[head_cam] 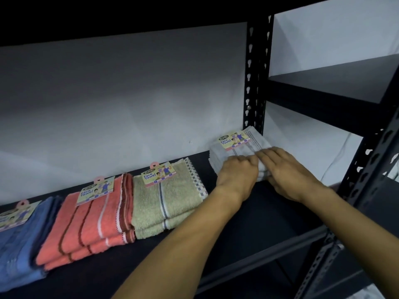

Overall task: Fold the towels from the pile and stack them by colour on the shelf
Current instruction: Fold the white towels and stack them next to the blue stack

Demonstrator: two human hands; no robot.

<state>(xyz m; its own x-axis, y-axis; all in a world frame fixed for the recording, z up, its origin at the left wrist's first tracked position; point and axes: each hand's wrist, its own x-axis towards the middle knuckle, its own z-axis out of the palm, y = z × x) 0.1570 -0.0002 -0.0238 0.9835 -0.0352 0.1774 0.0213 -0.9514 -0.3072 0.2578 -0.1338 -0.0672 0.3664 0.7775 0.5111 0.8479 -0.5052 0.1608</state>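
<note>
A stack of folded white towels [235, 147] with a paper label lies at the right end of the dark shelf [248, 216], against the black upright post. Both of my hands rest on its front edge. My left hand [237, 173] is curled with its fingers closed on the towel's near edge. My right hand [285, 169] lies flat on the stack, fingers pointing left and touching the left hand. Further left along the shelf sit a green towel stack [168, 203], a coral-red striped stack [86, 227] and a blue stack [19, 244], each folded and labelled.
A black slotted upright post [257, 78] stands just behind the white stack. A second shelving unit [349, 87] with dark boards stands to the right. A grey wall backs the shelf. Bare shelf surface lies between the green and white stacks.
</note>
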